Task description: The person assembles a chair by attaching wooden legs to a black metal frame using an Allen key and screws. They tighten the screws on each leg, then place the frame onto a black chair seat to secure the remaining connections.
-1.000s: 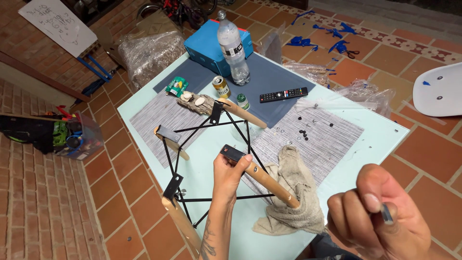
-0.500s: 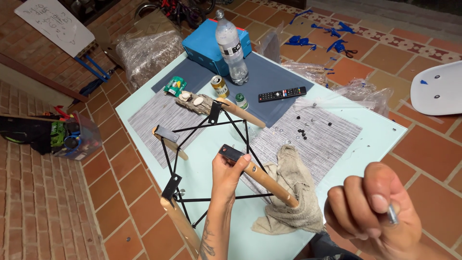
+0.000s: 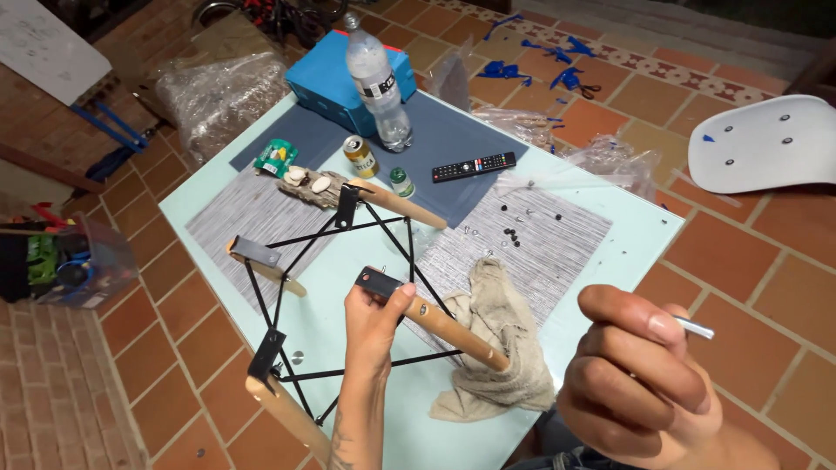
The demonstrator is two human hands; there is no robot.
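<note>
The left hand (image 3: 376,318) is closed around the upper end of a wooden chair leg (image 3: 444,329), just below the black metal bracket (image 3: 376,281) that caps it; the leg slants down to the right and its lower end rests against a crumpled beige cloth (image 3: 496,348); it belongs to a chair base of black wire rods (image 3: 344,300) lying on the pale green glass table (image 3: 644,235), with three more wooden legs and brackets at its other corners; the right hand (image 3: 640,379), close to the camera at the lower right, is curled shut around a thin silvery metal tool (image 3: 694,327), only the tip of which shows past the fingers, so its kind cannot be told; compared with a second ago the left hand's grip on the leg looks the same and the frame has not shifted, while the right hand has turned a little and sits slightly lower and nearer the middle, the tool tip now pointing out to the right; the work on this leg thus seems paused, the tool well apart from the bracket; small dark screws (image 3: 514,233) lie scattered on a grey woven placemat (image 3: 557,252) beyond the cloth; farther off stand a plastic water bottle (image 3: 376,83), a drinks can (image 3: 359,157), a black remote control (image 3: 475,165) and a blue box (image 3: 326,78); a white chair seat shell (image 3: 766,144) lies on the tiled floor.
</note>
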